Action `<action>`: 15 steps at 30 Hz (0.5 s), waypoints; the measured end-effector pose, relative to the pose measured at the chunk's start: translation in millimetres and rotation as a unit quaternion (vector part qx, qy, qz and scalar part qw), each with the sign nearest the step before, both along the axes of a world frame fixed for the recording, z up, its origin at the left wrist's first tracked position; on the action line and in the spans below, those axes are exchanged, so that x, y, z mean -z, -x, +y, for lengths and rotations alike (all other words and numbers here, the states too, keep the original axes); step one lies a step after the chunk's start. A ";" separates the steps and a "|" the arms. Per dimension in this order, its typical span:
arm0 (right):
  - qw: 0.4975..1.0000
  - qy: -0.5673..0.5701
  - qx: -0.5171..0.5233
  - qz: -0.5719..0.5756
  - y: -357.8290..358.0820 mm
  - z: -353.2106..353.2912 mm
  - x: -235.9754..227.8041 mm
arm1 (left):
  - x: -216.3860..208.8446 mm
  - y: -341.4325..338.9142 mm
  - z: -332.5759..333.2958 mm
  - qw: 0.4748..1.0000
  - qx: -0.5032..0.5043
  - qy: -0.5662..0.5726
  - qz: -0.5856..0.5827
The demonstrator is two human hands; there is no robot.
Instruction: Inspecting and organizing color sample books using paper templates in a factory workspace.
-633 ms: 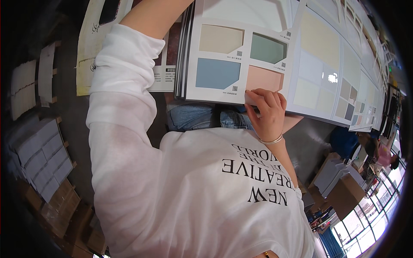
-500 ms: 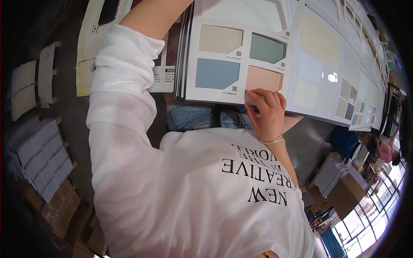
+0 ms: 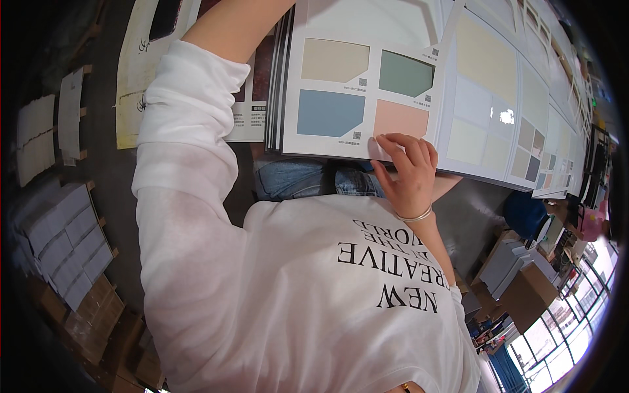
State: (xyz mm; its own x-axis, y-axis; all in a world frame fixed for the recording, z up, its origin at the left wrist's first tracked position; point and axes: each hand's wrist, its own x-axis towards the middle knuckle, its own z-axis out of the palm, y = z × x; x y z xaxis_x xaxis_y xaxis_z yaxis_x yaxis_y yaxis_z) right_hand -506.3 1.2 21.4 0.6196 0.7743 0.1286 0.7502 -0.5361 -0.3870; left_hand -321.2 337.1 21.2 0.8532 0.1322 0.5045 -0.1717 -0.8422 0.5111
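Observation:
A colour sample book [image 3: 321,145] lies in front of me, its upper page a white card with cut-out windows. Swatches in beige [image 3: 335,59], green [image 3: 406,73], blue [image 3: 331,112] and pink [image 3: 401,119] show through them. My right hand [image 3: 411,167], with a bracelet at its wrist, rests at the card's near edge below the pink swatch. Its fingertips touch the card, and the thumb stands apart from them by the edge. My left arm [image 3: 229,29] reaches out past the top of the picture, so that hand is hidden.
More sample boards [image 3: 481,124] stretch away to the right. A dark phone-like object [image 3: 165,19] lies on a yellowish board at the left. Stacked white sheets [image 3: 69,239] and cardboard boxes [image 3: 95,314] stand at far left. At right are a blue drum [image 3: 524,215] and an open carton [image 3: 529,298].
My right fingers have shifted slightly right along the card's edge. The windowed card has moved a little to the left over the swatches. At far right, a person in pink has moved.

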 end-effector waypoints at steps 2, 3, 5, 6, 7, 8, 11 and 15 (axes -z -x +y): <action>1.000 -0.002 -0.007 -0.003 -0.7 3.2 -1.9 | -1.0 0.0 -1.4 1.000 -0.004 -0.004 0.008; 1.000 -0.002 -0.007 -0.002 -1.0 7.8 -2.6 | 0.1 -0.6 -1.3 1.000 -0.007 -0.012 0.005; 0.998 -0.026 -0.053 -0.005 -0.1 22.3 -1.9 | 1.7 -2.0 -0.8 1.000 -0.009 -0.021 0.003; 0.997 -0.017 -0.080 -0.002 1.4 28.8 -0.4 | 3.3 -3.2 -0.1 1.000 -0.014 -0.027 0.003; 0.994 -0.008 -0.109 0.000 3.4 37.6 -0.9 | 4.9 -4.3 0.9 0.999 -0.020 -0.032 0.003; 0.990 0.000 -0.138 0.002 6.3 46.5 -1.8 | 6.5 -5.2 2.1 0.999 -0.020 -0.033 0.003; 0.977 0.033 -0.208 0.027 19.3 66.1 3.9 | 8.6 -6.7 3.4 0.999 -0.018 -0.046 0.001; 0.970 0.068 -0.230 0.037 31.4 75.7 18.9 | 9.9 -7.4 2.3 0.999 -0.019 -0.039 0.001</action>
State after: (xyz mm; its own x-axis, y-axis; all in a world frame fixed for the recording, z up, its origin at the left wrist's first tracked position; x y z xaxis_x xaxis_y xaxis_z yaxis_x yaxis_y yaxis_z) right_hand -537.7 77.0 2.6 0.2081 0.9778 -0.0258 0.8955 -0.2011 -0.3971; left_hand -313.8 339.4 11.3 0.8495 0.1250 0.5125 -0.1376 -0.8854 0.4441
